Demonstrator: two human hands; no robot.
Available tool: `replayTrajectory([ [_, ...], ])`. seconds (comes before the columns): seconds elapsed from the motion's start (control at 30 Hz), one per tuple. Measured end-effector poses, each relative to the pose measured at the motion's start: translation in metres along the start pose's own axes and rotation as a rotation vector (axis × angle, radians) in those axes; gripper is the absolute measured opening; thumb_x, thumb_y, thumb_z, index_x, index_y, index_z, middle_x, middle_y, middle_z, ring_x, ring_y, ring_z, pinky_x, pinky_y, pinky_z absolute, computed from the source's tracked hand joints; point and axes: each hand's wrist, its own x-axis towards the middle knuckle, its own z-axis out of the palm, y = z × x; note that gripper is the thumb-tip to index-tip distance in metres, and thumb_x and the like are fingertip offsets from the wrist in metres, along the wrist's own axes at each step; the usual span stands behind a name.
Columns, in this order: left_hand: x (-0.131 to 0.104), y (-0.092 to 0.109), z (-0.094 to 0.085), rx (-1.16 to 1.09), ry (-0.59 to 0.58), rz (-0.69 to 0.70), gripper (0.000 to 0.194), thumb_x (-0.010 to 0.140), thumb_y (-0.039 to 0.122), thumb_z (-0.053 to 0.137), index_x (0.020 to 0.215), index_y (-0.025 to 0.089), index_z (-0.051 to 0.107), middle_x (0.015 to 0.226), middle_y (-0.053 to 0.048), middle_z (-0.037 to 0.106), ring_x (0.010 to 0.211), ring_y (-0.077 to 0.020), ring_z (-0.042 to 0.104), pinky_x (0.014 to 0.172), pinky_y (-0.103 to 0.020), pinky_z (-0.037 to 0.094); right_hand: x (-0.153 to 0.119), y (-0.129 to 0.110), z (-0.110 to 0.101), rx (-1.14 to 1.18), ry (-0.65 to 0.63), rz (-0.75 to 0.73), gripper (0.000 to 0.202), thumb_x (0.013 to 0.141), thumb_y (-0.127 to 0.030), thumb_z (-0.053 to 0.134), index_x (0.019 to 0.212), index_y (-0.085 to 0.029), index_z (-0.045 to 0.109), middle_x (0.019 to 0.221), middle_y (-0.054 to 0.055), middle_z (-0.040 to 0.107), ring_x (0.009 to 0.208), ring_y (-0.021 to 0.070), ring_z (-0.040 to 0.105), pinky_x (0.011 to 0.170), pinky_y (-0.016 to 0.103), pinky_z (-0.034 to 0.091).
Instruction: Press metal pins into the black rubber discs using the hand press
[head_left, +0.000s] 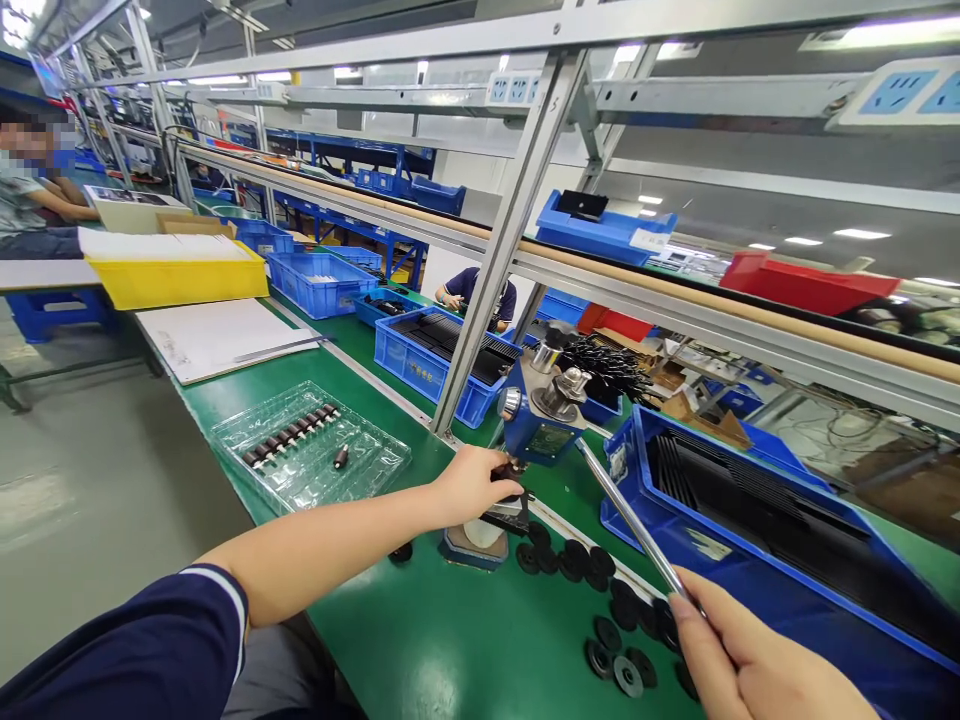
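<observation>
Resting on the green worktop [442,650], at the left: a yellow bin [180,280] holding white sheets, then a white board [214,335] with a metal strip [277,347] lying across it. Sitting nearer, a clear tray [390,466] holding a row of dark-and-white pieces [291,437], plus a single one [341,458] lying apart from the row. Standing beyond the tray, a blue crate [418,376] holding black parts. Reaching in under the head of the blue press [544,432] with the left hand [476,487], curling its fingers around a small dark piece [508,472], partly hidden, just above a black plate [517,515]. Lying scattered right of the press base, black discs [574,560], one showing a pale ring. Gripping the silver lever [630,512] with the right hand [750,655], closing its fingers around the lower end. Standing at the far right, a long blue bin [757,588] holding black panels [727,485].
</observation>
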Motion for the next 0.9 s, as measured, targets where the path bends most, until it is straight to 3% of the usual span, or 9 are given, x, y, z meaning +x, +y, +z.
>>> replayTrajectory([
  [0.17,-0.002,0.001,0.0,-0.041,0.002,-0.014,0.022,0.078,0.032,0.066,0.087,0.014,0.074,0.084,-0.005,0.076,0.079,-0.0224,0.068,0.069,-0.028,0.049,-0.003,-0.018,-0.003,0.024,-0.031,0.043,0.045,0.091,-0.051,0.035,0.103,-0.025,0.07,0.092,0.001,0.073,0.073,0.018,0.071,0.048,0.022,0.053],
  [0.37,-0.003,0.003,0.0,-0.023,-0.002,-0.016,0.022,0.079,0.033,0.066,0.089,0.015,0.074,0.087,-0.005,0.076,0.081,-0.0235,0.068,0.07,-0.029,0.05,-0.008,-0.029,0.0,-0.085,-0.037,0.138,0.05,0.092,-0.051,0.028,0.108,-0.024,0.067,0.09,0.003,0.073,0.069,0.0228,0.069,0.049,0.031,0.051],
  [0.63,-0.003,0.005,0.001,-0.021,0.016,-0.003,0.02,0.079,0.031,0.066,0.089,0.015,0.074,0.089,-0.005,0.076,0.082,-0.0224,0.069,0.072,-0.028,0.051,0.006,-0.03,-0.028,0.212,-0.376,0.209,0.046,0.091,-0.055,0.029,0.099,-0.023,0.062,0.069,0.001,0.065,0.053,0.015,0.061,0.051,0.024,0.049],
  [0.9,-0.004,0.0,0.003,-0.019,0.014,-0.002,0.022,0.08,0.031,0.066,0.093,0.016,0.075,0.089,-0.004,0.076,0.083,-0.0219,0.068,0.074,-0.028,0.05,-0.012,-0.032,0.008,0.107,-0.084,0.192,0.048,0.091,-0.054,0.033,0.113,-0.024,0.064,0.084,0.003,0.07,0.07,0.0188,0.068,0.051,0.025,0.05],
])
